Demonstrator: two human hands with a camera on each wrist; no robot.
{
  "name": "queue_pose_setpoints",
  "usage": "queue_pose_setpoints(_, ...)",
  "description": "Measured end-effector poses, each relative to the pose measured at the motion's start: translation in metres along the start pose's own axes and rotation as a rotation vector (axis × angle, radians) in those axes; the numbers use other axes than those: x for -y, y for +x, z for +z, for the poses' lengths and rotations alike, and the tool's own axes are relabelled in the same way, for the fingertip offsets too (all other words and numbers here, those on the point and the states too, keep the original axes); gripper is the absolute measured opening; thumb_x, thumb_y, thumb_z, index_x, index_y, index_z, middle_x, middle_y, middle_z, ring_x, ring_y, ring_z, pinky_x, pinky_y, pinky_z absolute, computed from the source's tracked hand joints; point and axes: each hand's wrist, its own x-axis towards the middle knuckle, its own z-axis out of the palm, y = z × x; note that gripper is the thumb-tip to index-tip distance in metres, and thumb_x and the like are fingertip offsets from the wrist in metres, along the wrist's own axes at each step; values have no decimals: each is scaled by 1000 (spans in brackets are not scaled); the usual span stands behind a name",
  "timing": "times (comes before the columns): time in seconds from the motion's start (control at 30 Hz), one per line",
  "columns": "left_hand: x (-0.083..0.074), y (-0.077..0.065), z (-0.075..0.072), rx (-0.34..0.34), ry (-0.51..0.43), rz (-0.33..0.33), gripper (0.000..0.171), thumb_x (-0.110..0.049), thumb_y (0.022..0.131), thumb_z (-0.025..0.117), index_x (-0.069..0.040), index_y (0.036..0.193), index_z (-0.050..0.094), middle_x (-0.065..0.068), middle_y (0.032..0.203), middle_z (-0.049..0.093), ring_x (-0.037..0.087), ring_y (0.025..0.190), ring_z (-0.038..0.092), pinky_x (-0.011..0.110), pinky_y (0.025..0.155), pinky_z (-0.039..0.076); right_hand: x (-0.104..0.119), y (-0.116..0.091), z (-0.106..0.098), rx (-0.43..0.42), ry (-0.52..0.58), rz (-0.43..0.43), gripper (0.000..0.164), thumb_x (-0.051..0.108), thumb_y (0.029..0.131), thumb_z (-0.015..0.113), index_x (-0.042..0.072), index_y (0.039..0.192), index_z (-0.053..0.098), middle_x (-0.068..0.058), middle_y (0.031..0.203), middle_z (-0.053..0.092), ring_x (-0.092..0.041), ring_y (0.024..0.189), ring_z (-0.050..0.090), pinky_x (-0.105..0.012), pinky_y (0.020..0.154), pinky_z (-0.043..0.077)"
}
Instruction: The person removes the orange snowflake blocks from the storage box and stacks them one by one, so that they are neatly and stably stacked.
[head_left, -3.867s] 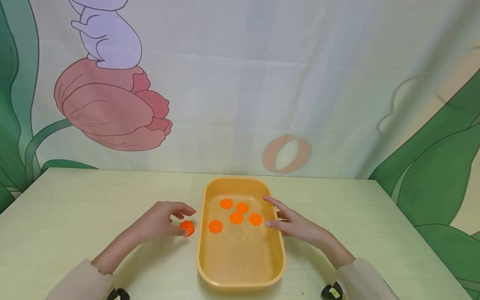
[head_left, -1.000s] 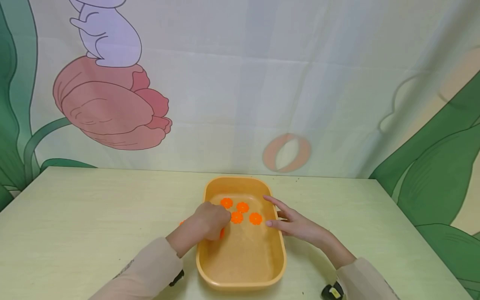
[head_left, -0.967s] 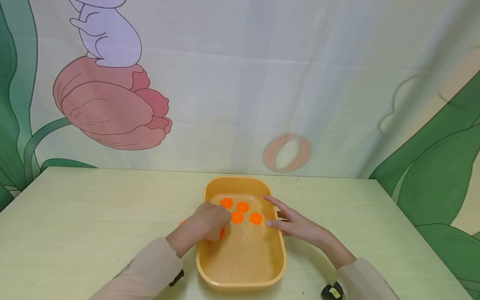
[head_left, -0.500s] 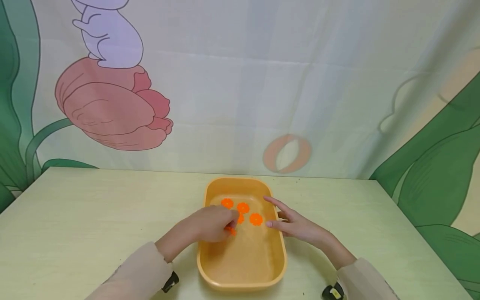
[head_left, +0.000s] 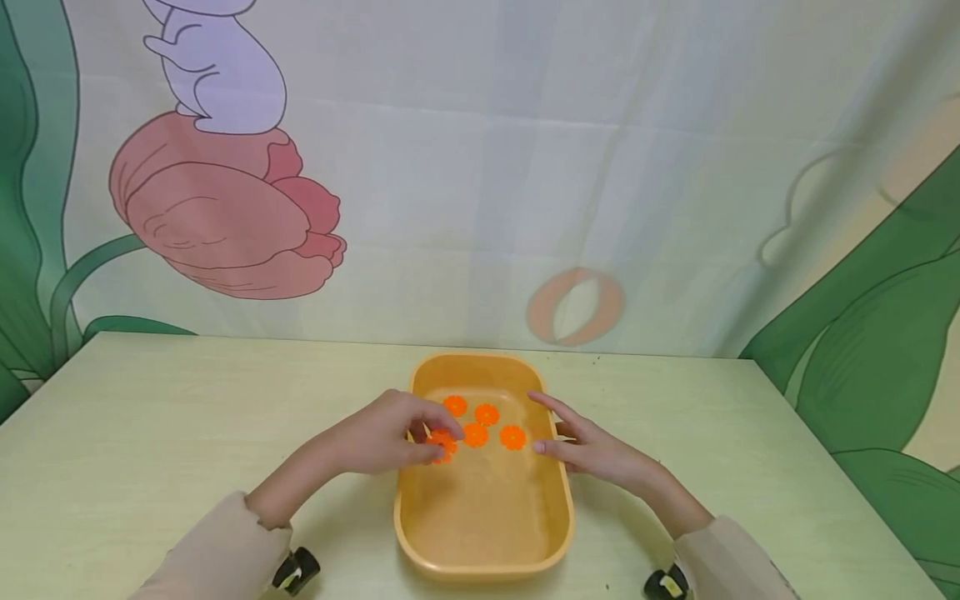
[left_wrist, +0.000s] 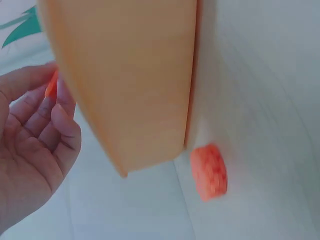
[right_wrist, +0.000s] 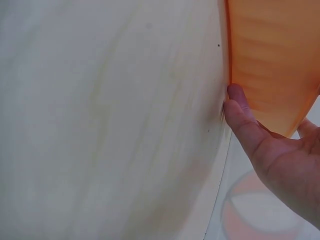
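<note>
My left hand (head_left: 378, 433) is over the left rim of the yellow-orange plastic tray (head_left: 480, 573), thumb and fingers pinching an orange notched flower-shaped disc (head_left: 447, 446). In the left wrist view that disc (left_wrist: 52, 84) shows edge-on between the fingers. Several similar discs lie flat on the tray floor, among them a disc (head_left: 513, 437) at the right. A small stack of orange discs (left_wrist: 209, 172) stands on the table beside the tray's left wall; the left hand hides it in the head view. My right hand (head_left: 592, 446) holds the tray's right wall, thumb and index finger over the rim.
The pale wooden table (head_left: 187, 417) extends around the tray. Behind it hangs a printed curtain (head_left: 465, 208) with a rabbit, a tulip and leaves. A black wrist device (head_left: 296, 571) sits at the left cuff, another device (head_left: 666, 583) at the right.
The disc near the tray's left side was lying on its floor and is now in my left hand. That hand has drawn back leftward from over the tray's middle. My right hand stays put.
</note>
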Motion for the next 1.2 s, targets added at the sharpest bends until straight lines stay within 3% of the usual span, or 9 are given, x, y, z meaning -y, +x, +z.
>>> queue_pose_setpoints(0.23,2,-17,-12,-51,-119,-134,26,-6,73,73,-10,99,67,1,93,65,10,66,57,27,45,47,-1,1,0,-3,-3,0,71,30,90,57,24,146,14,-24,125,45,-21,94,57,-32,78,48)
queue_pose_setpoints(0.5,9,-30,-19,-135,-130,-159,35,-15,73,76,-6,105,66,2,90,65,11,66,54,25,61,48,-3,2,-1,-7,0,3,71,31,89,58,26,146,15,-22,127,45,-23,99,56,-35,82,48)
queue_pose_setpoints(0.63,13,-36,-21,-158,-135,-183,39,-14,73,75,-3,109,64,3,91,65,13,67,55,24,61,47,-4,3,-1,-5,6,1,72,31,89,58,26,146,14,-23,127,45,-24,99,57,-37,83,48)
queue_pose_setpoints(1.0,27,-47,-23,-188,-148,-262,40,-13,70,77,-4,107,64,3,89,61,13,70,52,25,66,47,-3,3,-1,-5,3,-4,72,31,89,57,25,146,13,-22,124,47,-23,95,58,-35,81,48)
queue_pose_setpoints(1.2,35,-48,-24,-193,-89,-309,37,-12,70,76,-4,103,64,1,89,60,16,76,53,27,70,46,-5,3,-1,-9,-4,-2,72,31,89,57,25,146,13,-22,127,45,-24,100,57,-37,84,48)
